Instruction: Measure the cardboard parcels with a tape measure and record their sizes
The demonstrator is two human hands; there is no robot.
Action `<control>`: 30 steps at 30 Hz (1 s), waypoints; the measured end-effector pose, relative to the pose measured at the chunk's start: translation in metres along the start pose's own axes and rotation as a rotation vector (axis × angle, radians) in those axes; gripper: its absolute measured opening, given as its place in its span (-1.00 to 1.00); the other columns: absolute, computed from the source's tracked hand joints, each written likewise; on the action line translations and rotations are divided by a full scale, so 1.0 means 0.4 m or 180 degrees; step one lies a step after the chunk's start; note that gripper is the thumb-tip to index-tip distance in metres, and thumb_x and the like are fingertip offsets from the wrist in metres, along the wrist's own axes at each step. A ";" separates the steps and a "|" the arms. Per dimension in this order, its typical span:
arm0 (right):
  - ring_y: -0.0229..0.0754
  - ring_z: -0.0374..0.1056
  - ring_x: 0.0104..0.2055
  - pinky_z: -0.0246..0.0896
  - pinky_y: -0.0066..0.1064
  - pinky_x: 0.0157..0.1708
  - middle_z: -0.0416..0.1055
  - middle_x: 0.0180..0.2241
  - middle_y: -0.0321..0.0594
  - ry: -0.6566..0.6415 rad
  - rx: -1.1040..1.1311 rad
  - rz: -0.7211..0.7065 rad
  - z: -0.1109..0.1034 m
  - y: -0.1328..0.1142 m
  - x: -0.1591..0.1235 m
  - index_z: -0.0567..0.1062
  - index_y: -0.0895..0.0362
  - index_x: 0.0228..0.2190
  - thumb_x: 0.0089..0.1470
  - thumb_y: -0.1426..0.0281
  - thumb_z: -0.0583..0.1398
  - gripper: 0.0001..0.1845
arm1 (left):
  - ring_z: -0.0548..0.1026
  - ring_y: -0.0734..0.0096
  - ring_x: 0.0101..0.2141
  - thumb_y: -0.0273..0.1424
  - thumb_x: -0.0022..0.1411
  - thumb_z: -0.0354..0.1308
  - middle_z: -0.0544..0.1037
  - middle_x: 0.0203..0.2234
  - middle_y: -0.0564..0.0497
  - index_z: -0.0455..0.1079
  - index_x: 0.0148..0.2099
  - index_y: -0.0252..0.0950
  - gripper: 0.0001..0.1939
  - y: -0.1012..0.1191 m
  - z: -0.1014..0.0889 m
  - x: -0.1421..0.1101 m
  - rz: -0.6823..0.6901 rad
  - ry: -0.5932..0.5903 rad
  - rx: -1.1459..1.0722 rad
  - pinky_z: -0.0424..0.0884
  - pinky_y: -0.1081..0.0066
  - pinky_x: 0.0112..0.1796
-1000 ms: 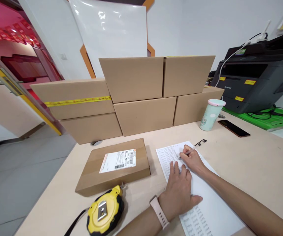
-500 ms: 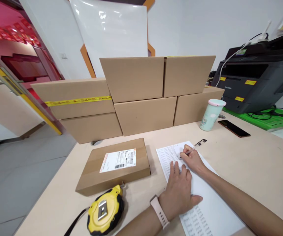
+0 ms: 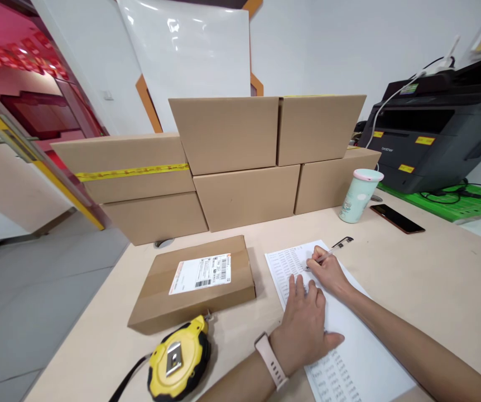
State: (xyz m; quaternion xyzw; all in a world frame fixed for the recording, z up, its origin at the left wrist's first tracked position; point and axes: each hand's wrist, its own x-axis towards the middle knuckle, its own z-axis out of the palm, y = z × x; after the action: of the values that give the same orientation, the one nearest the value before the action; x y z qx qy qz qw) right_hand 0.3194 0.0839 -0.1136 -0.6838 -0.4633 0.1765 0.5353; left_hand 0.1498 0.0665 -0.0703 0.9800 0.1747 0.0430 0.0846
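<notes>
A sheet of paper [image 3: 374,352] with columns of small writing lies on the table under both hands. Spread flat across its left part is my left hand [image 3: 303,324], fingers apart, with a pale pink watch band on the wrist. My right hand [image 3: 326,273] pinches a pen [image 3: 333,249], its tip down on the paper beside the written columns. Left of the paper sits a closed cardboard parcel [image 3: 240,273] with a white shipping label [image 3: 202,272]. A yellow and black tape measure [image 3: 190,346] rests in front of the parcel, close to my left forearm.
Several cardboard boxes [image 3: 246,195] are stacked along the table's back. A mint-green cup [image 3: 360,198] and a phone [image 3: 397,218] stand and lie at the right. Behind them, a dark printer [image 3: 424,134] sits on a green rack [image 3: 458,204]. The table's left edge borders a tiled floor [image 3: 52,290].
The top of the pen has shifted very slightly to the right with my right hand. Everything else stays in place.
</notes>
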 end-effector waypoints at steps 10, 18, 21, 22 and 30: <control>-0.32 -0.05 -0.61 -0.13 -0.45 -0.61 -0.01 -0.69 -0.48 -0.0013 -0.0017 0.0037 0.000 -0.006 -0.002 0.10 0.05 -0.64 -0.16 0.43 0.11 -0.77 | -0.01 -0.32 0.23 0.11 0.23 -0.30 0.24 0.18 -0.41 0.15 0.21 -0.61 -0.11 0.000 0.003 0.001 0.0011 0.0021 -0.0084 -0.17 -0.14 0.22; -0.32 -0.07 -0.61 -0.14 -0.46 -0.62 -0.02 -0.68 -0.47 -0.0018 0.0007 0.0008 -0.001 -0.008 -0.002 0.11 0.05 -0.65 -0.17 0.43 0.12 -0.77 | 0.00 -0.31 0.23 0.10 0.24 -0.30 0.25 0.18 -0.41 0.15 0.21 -0.60 -0.13 0.002 0.002 0.000 0.0006 0.0004 -0.0038 -0.16 -0.13 0.22; -0.32 -0.06 -0.61 -0.14 -0.46 -0.63 -0.02 -0.69 -0.47 0.0024 0.0017 0.0025 0.000 -0.006 -0.001 0.10 0.04 -0.65 -0.18 0.44 0.12 -0.77 | -0.01 -0.33 0.23 0.11 0.23 -0.30 0.22 0.19 -0.42 0.15 0.21 -0.61 -0.12 0.000 0.005 -0.002 0.0026 0.0024 -0.0106 -0.17 -0.15 0.22; -0.32 -0.06 -0.62 -0.14 -0.46 -0.63 -0.02 -0.69 -0.47 0.0044 0.0020 0.0028 0.000 -0.005 -0.001 0.10 0.04 -0.65 -0.18 0.44 0.12 -0.76 | -0.01 -0.34 0.23 0.11 0.23 -0.30 0.22 0.19 -0.43 0.15 0.21 -0.62 -0.11 -0.001 0.006 -0.002 0.0030 0.0023 -0.0136 -0.17 -0.15 0.22; -0.32 -0.05 -0.61 -0.13 -0.46 -0.61 -0.02 -0.68 -0.47 0.0022 -0.0006 0.0004 0.000 0.002 0.001 0.09 0.04 -0.65 -0.15 0.43 0.12 -0.75 | -0.05 -0.34 0.24 0.11 0.23 -0.29 0.21 0.19 -0.45 0.14 0.21 -0.64 -0.10 0.003 0.004 0.000 0.0010 -0.0013 -0.0187 -0.21 -0.14 0.22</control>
State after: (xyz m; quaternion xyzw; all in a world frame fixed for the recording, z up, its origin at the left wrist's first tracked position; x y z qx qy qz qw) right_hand 0.3200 0.0842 -0.1142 -0.6852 -0.4612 0.1740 0.5362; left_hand 0.1503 0.0653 -0.0715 0.9775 0.1716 0.0463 0.1136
